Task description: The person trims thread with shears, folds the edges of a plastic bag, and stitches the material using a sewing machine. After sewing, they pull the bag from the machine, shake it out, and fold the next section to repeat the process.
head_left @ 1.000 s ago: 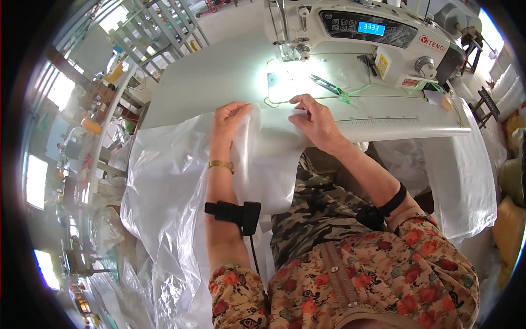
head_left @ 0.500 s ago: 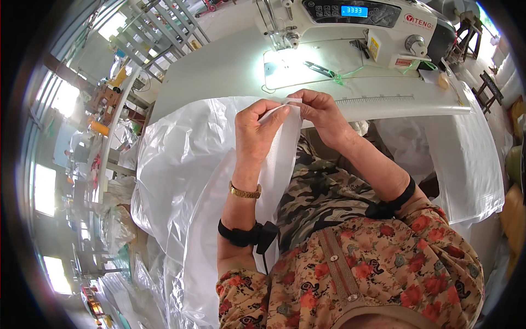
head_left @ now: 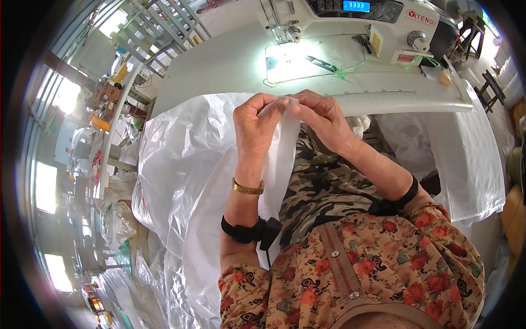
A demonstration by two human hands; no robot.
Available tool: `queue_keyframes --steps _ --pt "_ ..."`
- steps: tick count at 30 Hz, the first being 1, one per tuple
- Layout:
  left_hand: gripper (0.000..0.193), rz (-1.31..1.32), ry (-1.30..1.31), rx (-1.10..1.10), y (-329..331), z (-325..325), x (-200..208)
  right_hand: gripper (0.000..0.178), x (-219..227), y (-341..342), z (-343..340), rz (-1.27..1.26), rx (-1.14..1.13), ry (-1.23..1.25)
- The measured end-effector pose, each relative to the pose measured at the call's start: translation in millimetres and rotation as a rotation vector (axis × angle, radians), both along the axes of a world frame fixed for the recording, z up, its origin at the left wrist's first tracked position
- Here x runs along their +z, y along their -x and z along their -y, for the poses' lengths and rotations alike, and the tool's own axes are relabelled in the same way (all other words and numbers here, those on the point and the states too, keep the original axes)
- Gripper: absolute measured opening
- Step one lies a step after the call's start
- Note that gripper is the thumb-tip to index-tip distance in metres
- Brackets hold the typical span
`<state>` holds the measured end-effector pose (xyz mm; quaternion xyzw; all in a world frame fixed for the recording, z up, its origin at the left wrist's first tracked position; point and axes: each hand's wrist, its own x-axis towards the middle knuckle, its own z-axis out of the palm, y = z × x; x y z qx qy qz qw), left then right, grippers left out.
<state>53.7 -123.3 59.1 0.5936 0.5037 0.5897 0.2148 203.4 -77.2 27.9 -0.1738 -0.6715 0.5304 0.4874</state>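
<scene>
White, shiny plastic-like sheeting [head_left: 186, 142] drapes over the table's front edge and down on my left. My left hand [head_left: 256, 123] pinches its upper edge between thumb and fingers. Right beside it, my right hand [head_left: 323, 118] grips the same edge, fingertips nearly touching those of the left. A narrow folded strip of the sheeting hangs below the two hands. Beyond them stands a white sewing machine [head_left: 350, 24], its lamp lighting the needle area. Thread snips [head_left: 321, 63] with green thread lie on the machine bed, apart from both hands.
The pale sewing table [head_left: 213, 68] has a ruler scale [head_left: 378, 94] along its front edge. More white sheeting [head_left: 466, 159] hangs at the right. A dark stool [head_left: 489, 88] stands beyond it, and metal racks [head_left: 159, 33] are at the far left.
My right hand has turned, and its thumb now lies over the sheeting's edge against the left fingertips. The corner that stuck up between the hands is now mostly covered.
</scene>
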Motion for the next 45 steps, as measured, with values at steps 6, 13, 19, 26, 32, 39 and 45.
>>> queue_keyframes --steps 6,13,19,26,32,39,45 --pt "0.020 -0.161 0.009 -0.002 13.6 2.9 14.9 0.022 -6.4 0.2 -2.1 -0.125 -0.052 0.032" --pt "0.018 -0.439 0.253 0.000 71.9 32.4 33.7 0.020 16.5 -17.8 -1.2 -0.090 -0.202 -0.116" --pt "0.021 -0.553 0.222 0.020 77.2 37.3 55.6 0.020 23.1 -27.6 10.0 -0.076 -0.160 -0.187" --pt "0.015 -0.843 -0.252 0.227 43.6 42.4 79.7 0.014 37.5 -44.1 15.2 0.004 -0.294 -0.508" --pt "0.015 -1.165 -0.290 0.121 42.9 40.1 103.4 0.011 36.5 -56.2 7.3 -0.110 -0.273 -0.684" --pt "0.021 -0.547 0.039 -0.276 27.8 48.0 115.9 0.010 32.3 -58.3 0.3 -0.077 -0.525 -0.279" --pt "0.025 -0.173 0.339 -0.302 33.0 59.6 113.3 0.008 45.0 -57.3 18.3 0.007 -0.640 -0.441"
